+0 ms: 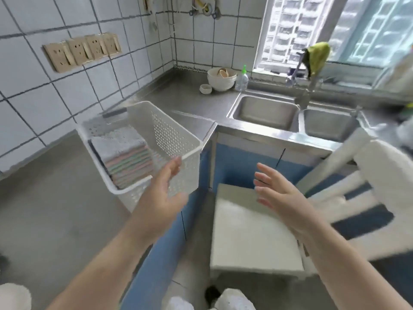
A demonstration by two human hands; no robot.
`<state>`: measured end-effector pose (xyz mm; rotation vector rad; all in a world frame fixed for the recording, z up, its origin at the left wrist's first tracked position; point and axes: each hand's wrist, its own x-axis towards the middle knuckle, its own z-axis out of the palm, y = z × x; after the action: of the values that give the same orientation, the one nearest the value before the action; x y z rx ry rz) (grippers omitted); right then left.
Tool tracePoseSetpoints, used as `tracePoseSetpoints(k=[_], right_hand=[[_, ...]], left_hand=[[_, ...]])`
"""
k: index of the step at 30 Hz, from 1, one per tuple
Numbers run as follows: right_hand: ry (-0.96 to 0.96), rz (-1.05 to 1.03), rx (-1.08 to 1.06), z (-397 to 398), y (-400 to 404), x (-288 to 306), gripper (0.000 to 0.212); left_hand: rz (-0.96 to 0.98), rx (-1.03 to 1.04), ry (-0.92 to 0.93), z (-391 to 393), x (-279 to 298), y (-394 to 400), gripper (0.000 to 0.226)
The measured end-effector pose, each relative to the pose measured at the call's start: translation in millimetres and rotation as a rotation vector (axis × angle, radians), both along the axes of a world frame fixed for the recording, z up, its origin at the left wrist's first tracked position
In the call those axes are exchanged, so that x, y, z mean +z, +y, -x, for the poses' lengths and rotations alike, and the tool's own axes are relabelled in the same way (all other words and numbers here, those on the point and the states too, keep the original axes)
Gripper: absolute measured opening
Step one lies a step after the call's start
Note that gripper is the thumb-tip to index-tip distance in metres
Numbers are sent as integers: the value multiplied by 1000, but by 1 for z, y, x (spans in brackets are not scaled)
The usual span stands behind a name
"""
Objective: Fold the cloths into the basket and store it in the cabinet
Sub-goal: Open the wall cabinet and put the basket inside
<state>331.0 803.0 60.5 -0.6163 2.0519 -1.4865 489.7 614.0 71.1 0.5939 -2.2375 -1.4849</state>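
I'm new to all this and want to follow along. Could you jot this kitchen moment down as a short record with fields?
basket: white basket on the grey counter, at its corner
contents: folded cloths stacked inside
left hand: open, at the basket's near rim
right hand: open, empty, above a white chair
cabinet: blue doors shut under the sink

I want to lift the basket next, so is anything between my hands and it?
Nothing visible. The left hand is open right at the near corner of the basket. The right hand is open over the white chair, with only open air between it and the basket.
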Motion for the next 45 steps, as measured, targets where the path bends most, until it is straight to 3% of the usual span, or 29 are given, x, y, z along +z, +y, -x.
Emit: tracePoseSetpoints(k=[10,22,34,45], right_hand=[[-93,53,-474,-84,172,-19,53],[-49,117,-1022,-195,333,3,51],[172,-30,-1296,-345,570,61,53],[472,-197,-1442,-432,756,143,50]], left_hand=[[39,-596,-84,24,-10,131,64],[-11,-1105,-79,29,-4,315,63],[-36,-1397,59,-50,27,583,63],[-121,-1546,362,-93,114,800,62]])
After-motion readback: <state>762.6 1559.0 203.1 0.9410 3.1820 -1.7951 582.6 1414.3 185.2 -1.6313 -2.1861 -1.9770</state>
